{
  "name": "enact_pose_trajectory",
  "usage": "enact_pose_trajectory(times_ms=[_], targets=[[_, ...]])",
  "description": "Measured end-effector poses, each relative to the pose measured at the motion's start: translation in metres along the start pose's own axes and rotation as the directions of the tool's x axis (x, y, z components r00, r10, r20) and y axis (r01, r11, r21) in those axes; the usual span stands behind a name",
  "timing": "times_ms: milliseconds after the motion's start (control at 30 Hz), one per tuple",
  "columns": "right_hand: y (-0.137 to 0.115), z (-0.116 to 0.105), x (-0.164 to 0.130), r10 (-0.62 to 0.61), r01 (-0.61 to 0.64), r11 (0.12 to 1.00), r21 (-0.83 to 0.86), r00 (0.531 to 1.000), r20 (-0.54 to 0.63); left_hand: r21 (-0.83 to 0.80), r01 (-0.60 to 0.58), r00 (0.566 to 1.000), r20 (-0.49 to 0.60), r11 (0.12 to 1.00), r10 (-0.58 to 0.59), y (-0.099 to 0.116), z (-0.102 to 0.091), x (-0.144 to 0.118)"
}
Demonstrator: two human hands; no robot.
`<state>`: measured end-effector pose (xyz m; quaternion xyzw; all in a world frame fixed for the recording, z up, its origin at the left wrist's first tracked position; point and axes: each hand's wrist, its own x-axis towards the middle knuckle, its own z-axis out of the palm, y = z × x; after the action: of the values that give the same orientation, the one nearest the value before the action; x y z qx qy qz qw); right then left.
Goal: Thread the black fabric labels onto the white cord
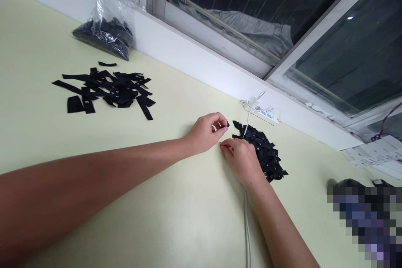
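Near the middle of the table, my left hand (209, 131) pinches a small black fabric strip (226, 125), most of it hidden by the fingers. Just in front and to the right is my right hand (241, 157), its thumb and fingertips pressed together; whatever lies between them is too small to make out. Beyond and beside the right hand spreads a dense pile of black fabric strips (266, 153), some with small white marks. A looser heap of black strips (116, 88) lies at the far left, well away from both hands.
A clear plastic bag (106, 29) of black pieces stands against the wall at back left. A white power strip (262, 112) sits along the wall. A white cable (247, 222) runs under my right hand. A pixelated area covers the right edge.
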<state>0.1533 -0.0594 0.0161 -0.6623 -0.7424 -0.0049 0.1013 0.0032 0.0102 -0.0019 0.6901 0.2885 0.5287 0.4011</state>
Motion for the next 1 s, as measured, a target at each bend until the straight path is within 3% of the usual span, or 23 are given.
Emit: enact_pose_trajectory(times_ms=[333,600,700,800,900,1000], targets=[[0.0,0.002,0.002,0.03,-0.028,0.998,-0.064,0.999,0.03,-0.007,-0.011,1.0,-0.015,1.0,0.01,0.0,0.0,-0.001],[0.004,-0.001,-0.004,-0.068,0.085,0.983,0.16,0.992,-0.108,0.013,-0.013,1.0,-0.015,1.0,0.013,0.001,-0.001,0.0],[0.01,-0.012,-0.008,0.026,0.056,0.963,0.263,0.954,-0.299,0.043,-0.079,0.994,0.078,0.996,0.075,0.003,-0.002,-0.003],[0.016,-0.018,-0.01,0.131,0.043,0.935,0.351,0.881,-0.455,0.089,-0.234,0.944,0.259,0.968,0.204,0.004,-0.002,-0.008],[0.018,-0.017,-0.009,0.169,0.062,0.89,0.451,0.874,-0.455,0.13,-0.333,0.89,0.371,0.934,0.265,0.003,-0.001,-0.013],[0.018,-0.014,-0.007,0.135,0.098,0.846,0.523,0.911,-0.389,0.147,-0.322,0.895,0.369,0.935,0.251,0.002,0.0,-0.014]])
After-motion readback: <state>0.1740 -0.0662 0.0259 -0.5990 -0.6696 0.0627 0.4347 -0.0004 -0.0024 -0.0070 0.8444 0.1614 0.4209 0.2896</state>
